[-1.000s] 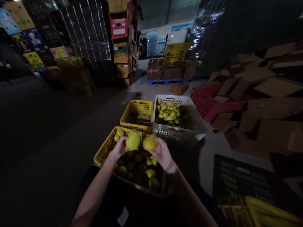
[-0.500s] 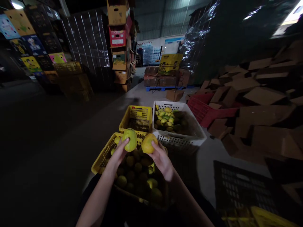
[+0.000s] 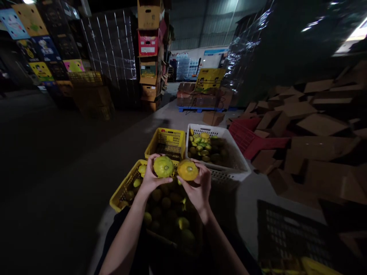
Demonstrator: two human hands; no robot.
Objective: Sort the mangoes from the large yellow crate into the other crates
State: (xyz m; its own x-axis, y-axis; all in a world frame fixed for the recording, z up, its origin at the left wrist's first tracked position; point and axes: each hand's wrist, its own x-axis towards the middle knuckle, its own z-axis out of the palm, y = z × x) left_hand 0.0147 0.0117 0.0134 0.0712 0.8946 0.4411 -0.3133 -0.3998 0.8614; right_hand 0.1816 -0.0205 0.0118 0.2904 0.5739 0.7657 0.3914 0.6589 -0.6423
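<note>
My left hand (image 3: 151, 178) is closed around a green-yellow papaya (image 3: 163, 167), its round end with a small scar facing me. In my right hand (image 3: 200, 184) is a riper, orange-yellow papaya (image 3: 187, 170), turned the same way. The two fruits are side by side, a narrow gap between them, above a yellow crate (image 3: 117, 198) of papayas. Many papayas (image 3: 166, 202) in that crate lie in shadow, and my forearms hide part of it.
Behind it stand another yellow crate (image 3: 169, 134) and a white crate (image 3: 237, 162) holding green and yellow papayas (image 3: 204, 141). A red crate (image 3: 246, 133) and heaped cardboard (image 3: 312, 149) lie to the right. A dark crate (image 3: 286, 229) is at lower right. Stacked boxes (image 3: 149, 76) rise behind.
Both papayas have been turned so their ends face me, and my grips have shifted around their sides. The right papaya has moved slightly right. The camera view has shifted a little.
</note>
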